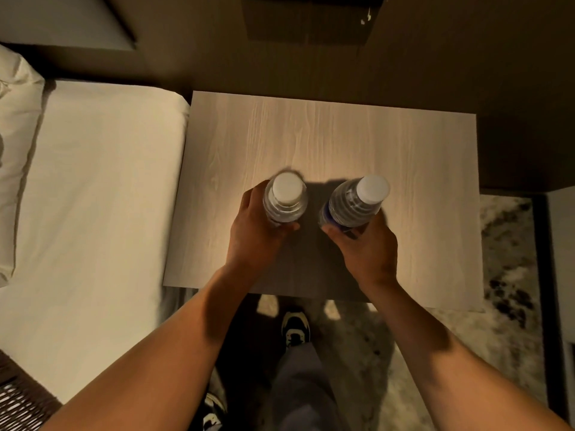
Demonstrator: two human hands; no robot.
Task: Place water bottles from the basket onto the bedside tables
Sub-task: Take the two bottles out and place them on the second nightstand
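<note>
Two clear water bottles with white caps are upright over the light wooden bedside table (326,135). My left hand (255,234) grips the left bottle (286,197) around its body. My right hand (367,244) grips the right bottle (357,200), which has a blue label and leans slightly to the right. Both bottles are near the table's middle, side by side and apart. Whether their bases touch the tabletop is hidden by my hands. A dark woven basket (18,396) shows at the lower left corner.
A bed with a white sheet (93,197) and a pillow (15,150) lies directly left of the table. A dark wall panel runs behind the table. Patterned carpet (504,259) lies to the right. My shoe (295,328) stands on the floor below the table's front edge.
</note>
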